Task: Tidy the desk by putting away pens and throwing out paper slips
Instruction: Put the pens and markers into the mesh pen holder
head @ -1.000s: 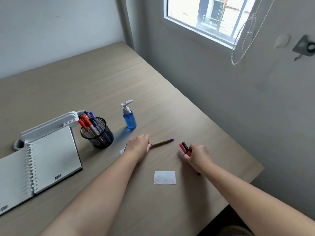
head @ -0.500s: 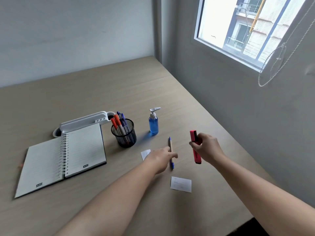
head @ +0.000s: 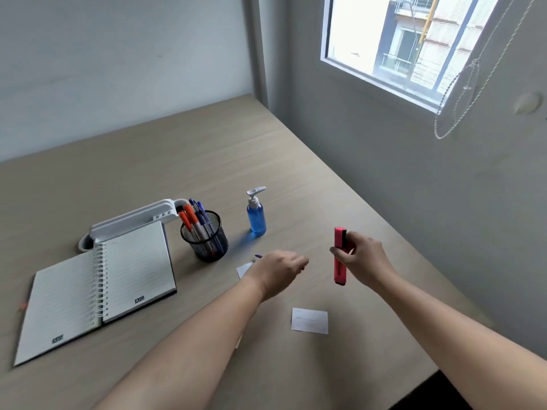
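Observation:
My right hand (head: 361,258) holds a pink highlighter (head: 339,255) upright above the desk. My left hand (head: 278,272) is closed around a brown pen; only its purple tip (head: 258,256) shows at the hand's left side. A black mesh pen cup (head: 205,238) with several pens stands to the left of my left hand. One white paper slip (head: 309,320) lies flat near the desk's front. A second slip (head: 244,269) is half hidden under my left hand.
A blue pump bottle (head: 256,218) stands behind my hands. An open spiral notebook (head: 94,288) lies at the left, with a white folded desk lamp (head: 133,220) behind it. The desk (head: 207,161) ends at the wall on the right and at its front edge.
The right hand lifted the highlighter off the desk and turned it upright. The left hand picked up the brown pen and swung it so its tip points left. The view tilted up.

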The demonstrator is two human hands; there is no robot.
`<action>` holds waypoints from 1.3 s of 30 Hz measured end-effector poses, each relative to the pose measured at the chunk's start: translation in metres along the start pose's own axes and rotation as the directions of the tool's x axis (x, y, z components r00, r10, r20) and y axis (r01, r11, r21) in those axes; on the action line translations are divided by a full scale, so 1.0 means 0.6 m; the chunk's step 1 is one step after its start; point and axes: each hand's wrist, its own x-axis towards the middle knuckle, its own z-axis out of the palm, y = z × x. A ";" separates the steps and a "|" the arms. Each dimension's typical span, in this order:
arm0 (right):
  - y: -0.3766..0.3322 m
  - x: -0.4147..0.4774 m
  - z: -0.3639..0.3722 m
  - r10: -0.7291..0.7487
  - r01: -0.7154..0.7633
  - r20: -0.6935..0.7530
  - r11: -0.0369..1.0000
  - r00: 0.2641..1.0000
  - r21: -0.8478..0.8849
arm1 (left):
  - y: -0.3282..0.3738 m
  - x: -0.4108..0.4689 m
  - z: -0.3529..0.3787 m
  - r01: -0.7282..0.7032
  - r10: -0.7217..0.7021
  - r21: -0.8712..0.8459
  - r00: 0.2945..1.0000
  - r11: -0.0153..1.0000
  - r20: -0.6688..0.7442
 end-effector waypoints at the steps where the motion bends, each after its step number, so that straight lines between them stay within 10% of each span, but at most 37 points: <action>1: -0.011 0.005 -0.002 -0.020 0.021 -0.007 1.000 1.000 0.021 | 0.000 0.002 -0.018 0.026 -0.036 -0.076 0.989 0.997 -0.143; 7: -0.163 0.026 0.017 -0.321 0.318 0.023 0.945 0.947 0.080 | -0.066 -0.027 -0.182 0.277 -0.487 -0.412 0.634 0.868 -0.601; 12: -0.324 0.044 0.073 -0.548 0.540 0.102 0.836 0.830 0.095 | -0.171 -0.111 -0.272 0.388 -0.733 -0.624 0.293 0.678 -0.614; 26: -0.351 0.123 0.246 -0.393 0.498 0.408 0.846 0.824 -0.190 | -0.241 -0.166 -0.118 0.653 -0.885 -0.619 0.435 0.436 -0.164; 35: -0.331 0.122 0.278 -0.368 0.399 0.233 0.912 0.900 -0.100 | -0.237 -0.158 -0.117 0.673 -0.887 -0.580 0.318 0.460 -0.335; 39: -0.309 0.102 0.278 -0.359 0.357 0.146 0.933 0.922 0.038 | -0.233 -0.176 -0.091 0.720 -0.956 -0.629 0.216 0.295 -0.200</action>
